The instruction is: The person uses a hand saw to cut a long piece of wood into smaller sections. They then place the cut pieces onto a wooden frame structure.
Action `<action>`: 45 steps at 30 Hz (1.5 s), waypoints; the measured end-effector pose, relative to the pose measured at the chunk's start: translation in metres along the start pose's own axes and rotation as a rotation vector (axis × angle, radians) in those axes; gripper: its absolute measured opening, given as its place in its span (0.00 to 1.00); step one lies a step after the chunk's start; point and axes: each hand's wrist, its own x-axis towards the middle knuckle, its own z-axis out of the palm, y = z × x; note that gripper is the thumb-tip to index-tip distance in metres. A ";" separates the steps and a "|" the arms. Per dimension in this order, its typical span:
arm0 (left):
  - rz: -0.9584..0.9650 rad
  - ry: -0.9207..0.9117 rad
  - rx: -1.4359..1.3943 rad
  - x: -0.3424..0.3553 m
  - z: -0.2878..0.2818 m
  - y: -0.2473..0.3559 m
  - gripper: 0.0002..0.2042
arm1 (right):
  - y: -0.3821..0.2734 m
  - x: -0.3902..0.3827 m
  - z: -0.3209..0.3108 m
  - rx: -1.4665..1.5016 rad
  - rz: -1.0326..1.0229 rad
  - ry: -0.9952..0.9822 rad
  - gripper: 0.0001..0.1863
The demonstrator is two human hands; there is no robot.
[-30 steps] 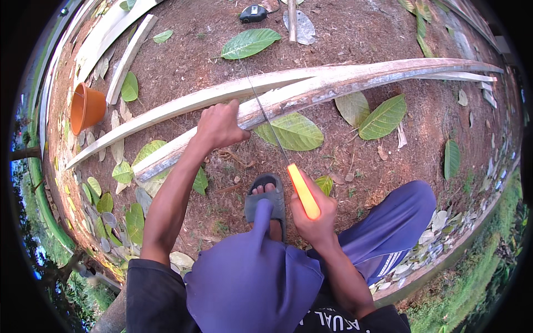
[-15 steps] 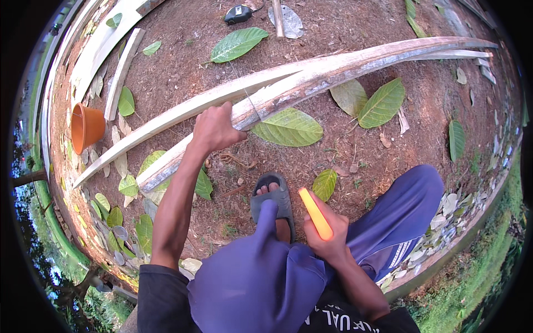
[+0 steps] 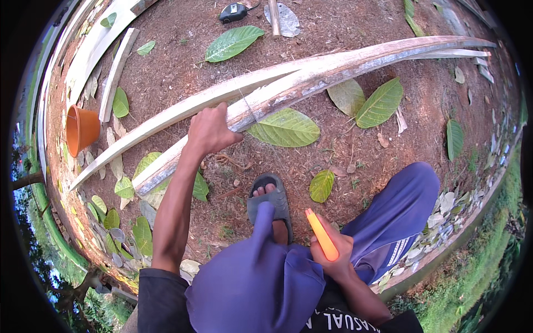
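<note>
My left hand (image 3: 210, 127) is wrapped round a long pale length of wood with streaky bark (image 3: 344, 69), which lies diagonally on the leaf-strewn soil. A second pale strip (image 3: 133, 133) lies behind it, touching or crossing it toward the right. A thin saw blade (image 3: 250, 108) crosses the wood just right of my left hand, faint toward the handle. My right hand (image 3: 332, 244), low beside my bent knee, is closed on the saw's orange handle (image 3: 323, 236).
An orange plastic bucket (image 3: 83, 130) stands at left near boards (image 3: 115, 72). A black tape measure (image 3: 233, 14) and a round stick (image 3: 275, 16) lie at the top. Large leaves (image 3: 377, 102) are scattered around. My sandalled foot (image 3: 269, 205) is between my arms.
My right hand has drawn back down and right with the saw handle over the last second. My left hand still grips the wood.
</note>
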 end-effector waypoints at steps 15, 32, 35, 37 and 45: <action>0.013 0.027 0.024 -0.001 0.002 0.001 0.29 | 0.006 -0.012 -0.008 0.025 -0.007 0.006 0.30; -0.023 0.037 0.043 0.003 -0.001 0.017 0.29 | 0.007 0.047 0.022 0.132 -0.096 0.121 0.30; 0.057 0.061 0.028 0.007 0.011 0.022 0.29 | 0.007 0.170 0.063 0.116 -0.151 0.192 0.24; 0.051 0.053 0.023 0.007 0.008 0.015 0.29 | -0.003 0.166 0.061 0.144 -0.152 0.201 0.26; -0.022 0.031 0.026 -0.001 0.003 0.013 0.29 | 0.008 0.013 0.011 0.071 -0.069 0.082 0.29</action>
